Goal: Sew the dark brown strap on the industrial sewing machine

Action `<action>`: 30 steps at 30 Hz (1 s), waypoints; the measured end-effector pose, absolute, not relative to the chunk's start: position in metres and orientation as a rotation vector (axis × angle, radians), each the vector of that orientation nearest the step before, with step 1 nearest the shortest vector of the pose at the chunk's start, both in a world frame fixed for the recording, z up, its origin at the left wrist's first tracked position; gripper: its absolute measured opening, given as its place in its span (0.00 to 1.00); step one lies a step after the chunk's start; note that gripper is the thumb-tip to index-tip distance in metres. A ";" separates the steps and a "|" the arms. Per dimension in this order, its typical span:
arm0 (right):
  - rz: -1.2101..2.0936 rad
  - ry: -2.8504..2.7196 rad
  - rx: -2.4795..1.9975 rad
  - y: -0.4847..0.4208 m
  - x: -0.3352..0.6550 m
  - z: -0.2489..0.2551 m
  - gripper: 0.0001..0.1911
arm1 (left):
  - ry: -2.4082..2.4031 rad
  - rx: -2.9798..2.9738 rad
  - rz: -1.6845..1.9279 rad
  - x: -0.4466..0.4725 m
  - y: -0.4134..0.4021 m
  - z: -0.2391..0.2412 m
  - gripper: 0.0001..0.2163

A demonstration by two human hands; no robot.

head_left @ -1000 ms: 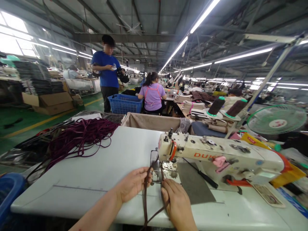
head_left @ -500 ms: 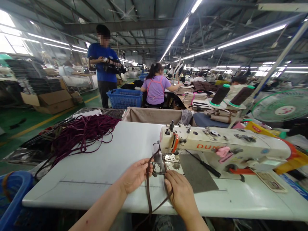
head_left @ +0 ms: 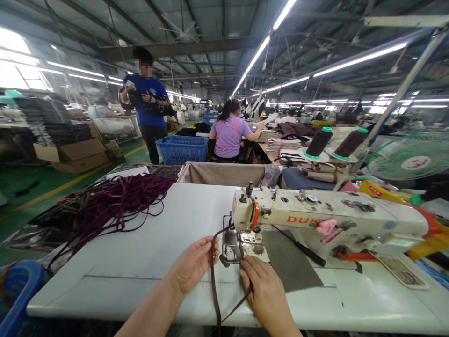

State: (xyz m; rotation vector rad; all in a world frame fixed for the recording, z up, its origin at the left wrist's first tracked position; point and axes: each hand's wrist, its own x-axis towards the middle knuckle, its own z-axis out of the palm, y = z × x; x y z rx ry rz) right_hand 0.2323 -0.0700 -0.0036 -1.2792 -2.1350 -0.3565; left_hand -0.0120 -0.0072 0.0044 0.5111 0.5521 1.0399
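Two hands work a thin brown strap (head_left: 213, 276) at the needle end of a cream sewing machine (head_left: 326, 217). The left hand (head_left: 194, 263) has its fingertips pressed together on the strap, pinching the strand that rises in an arc toward the presser foot. The right hand (head_left: 264, 292) lies flat on the table (head_left: 140, 262) just in front of the metal needle plate (head_left: 233, 248), its fingers bearing down on the other strand; whether they close round it or only press it I cannot tell. Below the hands the strap drops in a loop over the table's near edge.

Against the pictures of a second and half a second ago, both hands sit in nearly the same place and the strap keeps its shape, with the arc still meeting the foot. The view itself has shifted a little, so most of the apparent movement is the head's, not the hands'. Judging by that, the strap is being held steady at the foot rather than fed along quickly.

Further out, a heap of maroon straps (head_left: 115, 201) lies on the table's far left, well apart from the hands. Two thread cones (head_left: 318, 142) stand behind the machine, with a green fan (head_left: 410, 161) to the right. Beyond, a person in a purple top (head_left: 229, 135) sits at another bench and a person in blue (head_left: 149, 105) stands beside a blue basket (head_left: 182, 150).
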 end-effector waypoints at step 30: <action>1.058 -1.894 -1.246 -0.115 0.208 0.045 0.25 | 0.836 0.753 1.317 -0.012 -0.008 0.001 0.25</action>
